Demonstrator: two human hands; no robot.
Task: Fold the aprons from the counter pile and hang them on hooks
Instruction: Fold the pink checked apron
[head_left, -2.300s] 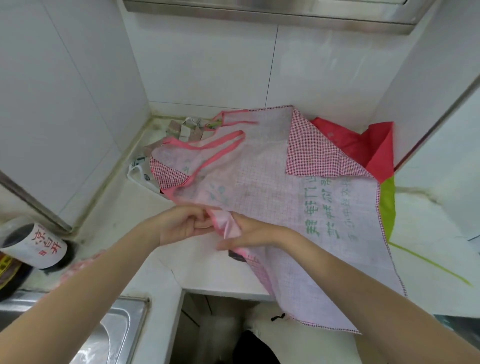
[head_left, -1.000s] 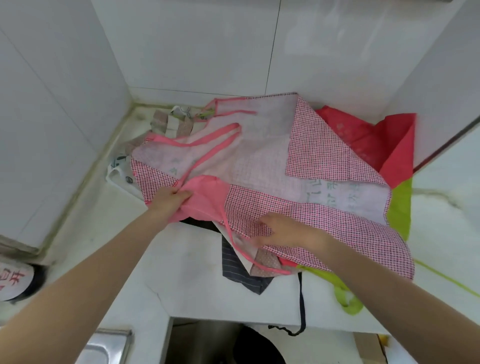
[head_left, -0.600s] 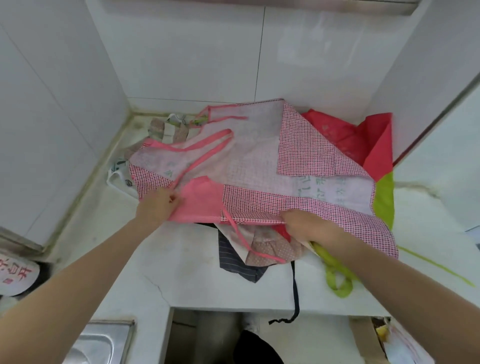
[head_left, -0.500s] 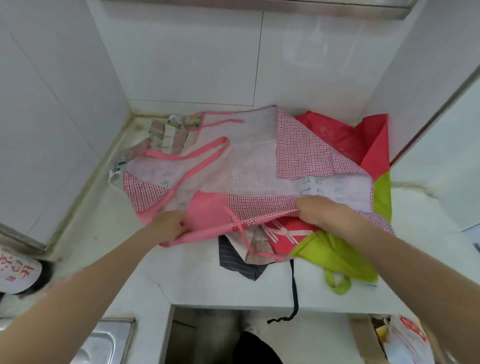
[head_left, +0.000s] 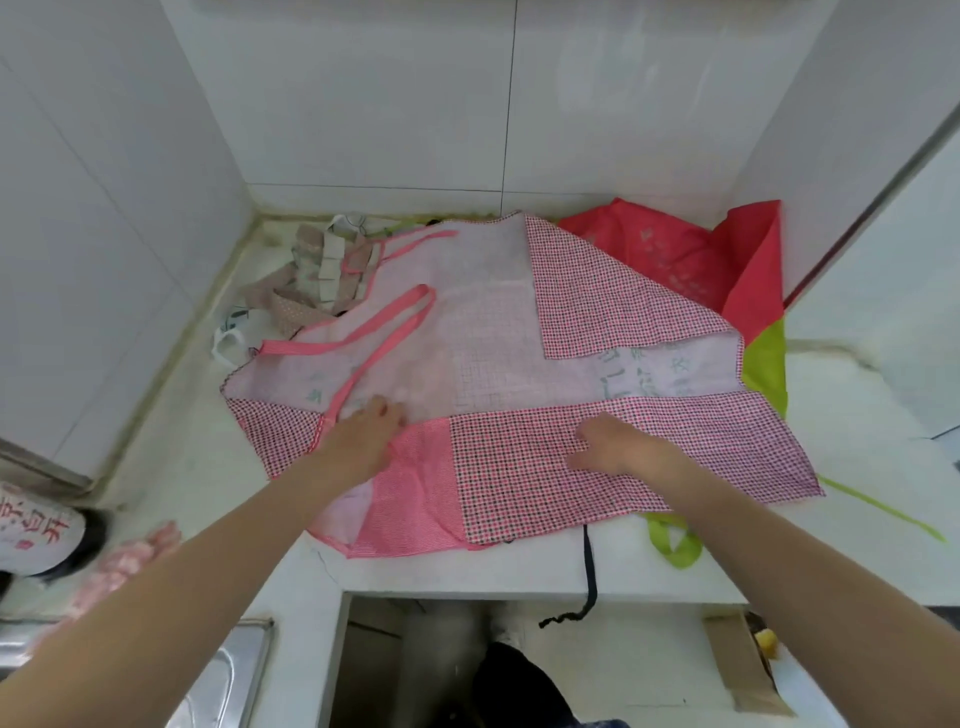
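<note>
Pink checked apron (head_left: 519, 364) spread on white counter (head_left: 467, 566), near edge folded up.
Left hand (head_left: 363, 434) & right hand (head_left: 618, 447) lie flat, fingers relaxed, pressing the fold; nothing gripped.

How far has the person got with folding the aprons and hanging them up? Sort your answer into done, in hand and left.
Done: the pink checked apron has its near edge and far right corner turned in.
In hand: the left hand and right hand lie on the near fold.
Left: more folds, then hanging; the red apron and green apron wait underneath. No hooks show.
</note>
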